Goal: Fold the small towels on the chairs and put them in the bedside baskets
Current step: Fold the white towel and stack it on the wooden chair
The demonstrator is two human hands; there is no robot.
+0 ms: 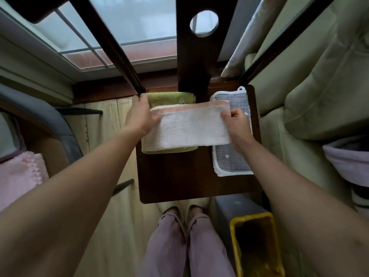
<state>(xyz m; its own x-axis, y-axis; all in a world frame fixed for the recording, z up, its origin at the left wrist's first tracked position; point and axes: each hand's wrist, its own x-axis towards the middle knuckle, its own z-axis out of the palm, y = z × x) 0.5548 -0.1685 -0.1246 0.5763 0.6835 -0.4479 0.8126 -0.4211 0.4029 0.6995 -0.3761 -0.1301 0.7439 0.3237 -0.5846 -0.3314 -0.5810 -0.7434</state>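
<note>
**Pink-and-white towel held by both hands over a chair seat**

Towel, white terry with a pale pink band along its far edge, is stretched flat and wide between two bare hands just above the middle of the view. It lies as a long folded strip across a dark wooden chair seat, which fills the centre of the picture.

The left hand, at about 10 o'clock from the seat's middle, grasps the towel's left end, thumb lying on top of the cloth and fingers reaching toward the far edge. The right hand, at about 2 o'clock, pinches the towel's right end with curled fingers and thumb.

Under the held towel sits a folded green towel, showing past it at 12 o'clock and along its near edge. At 3 o'clock on the seat lies a grey quilted cloth with small white stars and a white border; the right end of the pink-and-white towel overlaps it.

The chair's dark back slats rise toward 12 o'clock, in front of a window. At 5 o'clock, beside the chair on the floor, stands a yellow-rimmed basket, its inside dark. At 6 o'clock are the person's legs in lilac trousers. A pink fabric lies at 9 o'clock, and a pale green cushioned surface fills the 3 o'clock side.
</note>
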